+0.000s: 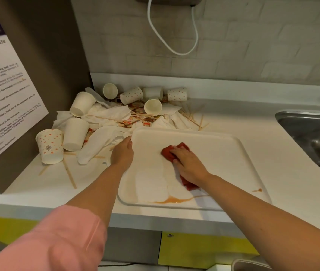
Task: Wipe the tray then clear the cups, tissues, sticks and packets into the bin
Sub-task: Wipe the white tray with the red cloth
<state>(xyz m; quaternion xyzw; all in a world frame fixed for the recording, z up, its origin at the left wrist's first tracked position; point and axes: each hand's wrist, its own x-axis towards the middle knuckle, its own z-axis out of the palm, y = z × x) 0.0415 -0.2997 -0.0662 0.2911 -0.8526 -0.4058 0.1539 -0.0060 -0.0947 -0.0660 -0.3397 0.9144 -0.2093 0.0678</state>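
- Head view: tray (214, 145) sits on the counter (272, 137) right in front of me, long side running L–R. A brown spill (172, 201) is pooled along its near rim.
- Spill lies toward me from the red cloth (178, 148), a bit to the L, w/ its long axis following the near rim. I reckon the next pass is a pull back twd my body, then a sweep along that rim.
- R hand (190, 166) lies flat on the cloth, fingers fairly straight, pressing it onto mid-tray, not clenched. It's the hand nearer the spill.
- L hand (123, 152) grips the tray's far-L corner, thumb on the rim, steadying.
- Beyond that corner: cups (76, 133), tissues (98, 141), sticks (69, 174) and packets (130, 121) are heaped on the counter up against the tray's far rim, not cleared yet.
- Sink (315, 133) is off to the R, apart from the tray.
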